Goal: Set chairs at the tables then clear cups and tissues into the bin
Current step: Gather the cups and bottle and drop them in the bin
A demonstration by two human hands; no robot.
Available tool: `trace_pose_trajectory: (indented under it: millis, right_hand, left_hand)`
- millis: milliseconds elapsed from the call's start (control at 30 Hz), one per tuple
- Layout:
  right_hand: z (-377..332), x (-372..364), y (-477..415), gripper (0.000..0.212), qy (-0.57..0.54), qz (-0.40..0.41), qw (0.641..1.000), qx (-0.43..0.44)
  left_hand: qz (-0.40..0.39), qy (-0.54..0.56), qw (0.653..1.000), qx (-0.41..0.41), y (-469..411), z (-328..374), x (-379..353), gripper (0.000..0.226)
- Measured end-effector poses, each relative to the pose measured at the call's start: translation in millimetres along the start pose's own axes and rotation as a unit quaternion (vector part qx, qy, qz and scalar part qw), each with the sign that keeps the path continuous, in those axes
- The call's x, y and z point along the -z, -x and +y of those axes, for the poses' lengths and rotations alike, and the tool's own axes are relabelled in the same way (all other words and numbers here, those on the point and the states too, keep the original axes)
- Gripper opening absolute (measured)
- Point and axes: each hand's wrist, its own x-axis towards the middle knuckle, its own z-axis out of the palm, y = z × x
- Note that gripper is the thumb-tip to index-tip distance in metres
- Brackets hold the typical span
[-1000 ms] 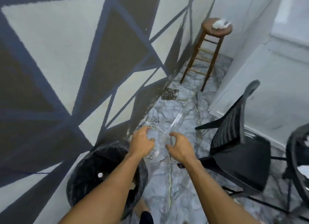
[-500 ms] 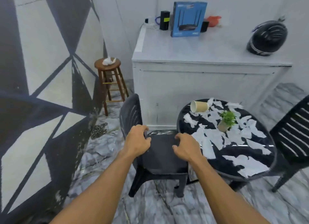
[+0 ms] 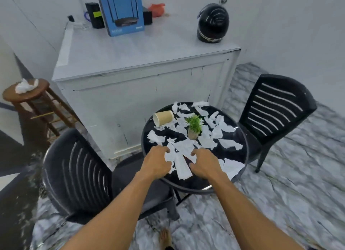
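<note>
A round black table (image 3: pixel 197 181) is strewn with several torn white tissue pieces (image 3: pixel 226 143). A tan paper cup (image 3: pixel 164 117) lies on its side at the table's far left, beside a small potted plant (image 3: pixel 194 127). My left hand (image 3: pixel 156 163) and my right hand (image 3: pixel 205 164) hover at the near edge with fingers curled. They flank a long tissue strip (image 3: pixel 180 161) and touch its edges, and the strip lies flat on the table. One black chair (image 3: pixel 78 172) stands to the left of the table and another (image 3: pixel 276 107) to the right.
A white counter (image 3: pixel 141 51) behind the table carries a blue router box (image 3: pixel 121 10) and a black helmet (image 3: pixel 212 23). At the left wall a wooden stool (image 3: pixel 11 96) holds a crumpled tissue (image 3: pixel 26 85). The floor is marble. My bare foot (image 3: pixel 165 238) shows below.
The view has swung right, from the bin by the wall to the littered table. Both hands moved from above the left chair's seat onto the tissue pieces at the table's near edge.
</note>
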Motion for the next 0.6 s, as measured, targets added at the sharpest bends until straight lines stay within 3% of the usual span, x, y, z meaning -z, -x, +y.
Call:
trace_pose_trajectory:
  millis: [167, 333, 600]
  right_hand:
    - [4.5, 25.6, -65.2, 0.048, -0.011, 0.015, 1.000, -0.008]
    - [2.6, 39.3, -128.1, 0.028, -0.022, 0.038, 0.999, 0.020]
    - [2.6, 48.3, -237.9, 0.046, -0.035, 0.006, 0.997, 0.075]
  left_hand:
    - [0.011, 0.008, 1.000, -0.007, -73.4, 4.2, 9.4, 0.047]
    - [0.053, 0.024, 0.998, 0.007, -131.5, 13.9, 28.1, 0.045]
    - [0.029, 0.008, 0.996, 0.079, -228.5, 5.5, 37.5, 0.056]
